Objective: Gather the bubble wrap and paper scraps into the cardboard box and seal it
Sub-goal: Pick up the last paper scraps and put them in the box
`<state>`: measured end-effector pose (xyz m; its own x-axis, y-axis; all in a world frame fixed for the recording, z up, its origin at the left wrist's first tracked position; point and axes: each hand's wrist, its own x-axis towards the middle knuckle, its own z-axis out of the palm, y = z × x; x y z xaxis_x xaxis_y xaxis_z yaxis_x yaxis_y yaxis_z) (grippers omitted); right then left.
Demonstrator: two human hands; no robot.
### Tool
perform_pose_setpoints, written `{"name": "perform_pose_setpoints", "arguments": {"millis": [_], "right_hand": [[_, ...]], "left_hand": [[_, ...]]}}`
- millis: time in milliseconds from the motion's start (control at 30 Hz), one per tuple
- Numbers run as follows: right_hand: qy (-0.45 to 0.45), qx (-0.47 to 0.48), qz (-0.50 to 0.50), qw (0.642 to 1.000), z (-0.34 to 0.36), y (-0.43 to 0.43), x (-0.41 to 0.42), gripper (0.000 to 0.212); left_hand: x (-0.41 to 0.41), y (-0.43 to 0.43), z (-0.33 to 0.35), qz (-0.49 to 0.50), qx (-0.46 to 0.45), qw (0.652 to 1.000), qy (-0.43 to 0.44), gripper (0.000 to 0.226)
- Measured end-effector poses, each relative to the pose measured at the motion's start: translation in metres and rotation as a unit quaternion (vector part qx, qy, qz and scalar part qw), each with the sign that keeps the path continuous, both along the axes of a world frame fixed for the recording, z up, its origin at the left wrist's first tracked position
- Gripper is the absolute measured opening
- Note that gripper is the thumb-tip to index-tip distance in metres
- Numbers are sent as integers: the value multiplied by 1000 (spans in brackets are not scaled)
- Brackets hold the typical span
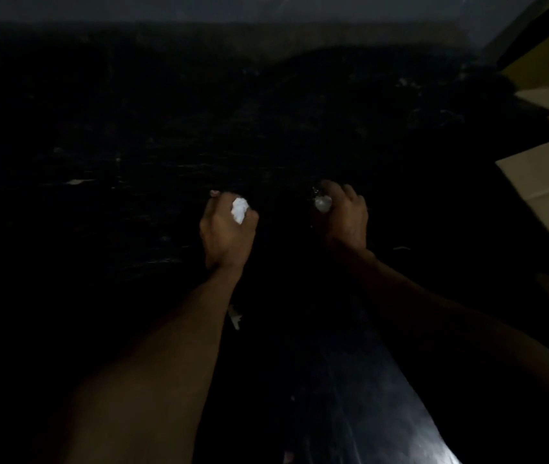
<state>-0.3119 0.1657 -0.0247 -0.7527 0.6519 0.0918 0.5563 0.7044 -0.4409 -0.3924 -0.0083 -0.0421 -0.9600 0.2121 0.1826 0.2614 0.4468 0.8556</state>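
Observation:
The scene is very dark. My left hand (226, 229) is closed around a crumpled white paper scrap (240, 209) over the black surface. My right hand (345, 216) is closed on a small pale wad (322, 203), perhaps bubble wrap; the dim light hides what it is. The cardboard box (547, 192) lies at the right edge, its flaps open, an arm's length to the right of my right hand. Another small white scrap (235, 317) lies on the surface beside my left forearm.
A thin pale scrap (77, 181) lies on the dark surface at the left. Faint bits of crumpled clear wrap (433, 118) show at the far right near the box. A grey wall runs along the back.

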Motion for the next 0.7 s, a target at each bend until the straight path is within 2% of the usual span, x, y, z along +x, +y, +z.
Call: {"name": "perform_pose_setpoints", "arguments": {"millis": [133, 200, 267, 333, 400, 467, 567, 633, 700], "right_hand": [[-47, -28, -10, 998, -27, 18, -13, 59], [-84, -5, -18, 996, -39, 19, -11, 56], [-64, 36, -15, 997, -49, 16, -10, 48], [-49, 57, -19, 997, -54, 15, -11, 48], [-47, 65, -14, 997, -57, 18, -13, 55], [2, 57, 16, 998, -58, 23, -13, 48], [69, 68, 53, 994, -59, 23, -5, 26], [64, 38, 63, 995, -55, 17, -1, 29], [37, -6, 71, 997, -50, 12, -2, 41]], "left_hand": [[7, -6, -36, -12, -98, 994, 37, 14], [12, -7, -46, -2, -172, 981, 87, 20], [11, -5, -48, 41, -224, 970, 84, 26], [12, -3, -50, 45, -234, 969, 66, 36], [14, -5, -53, 10, -229, 969, 93, 43], [15, -7, -55, -21, -217, 970, 106, 38], [13, -10, -50, -54, -215, 967, 128, 23], [12, -11, -42, -83, -218, 959, 162, 18], [9, -12, -30, -97, -210, 962, 143, 15]]}}
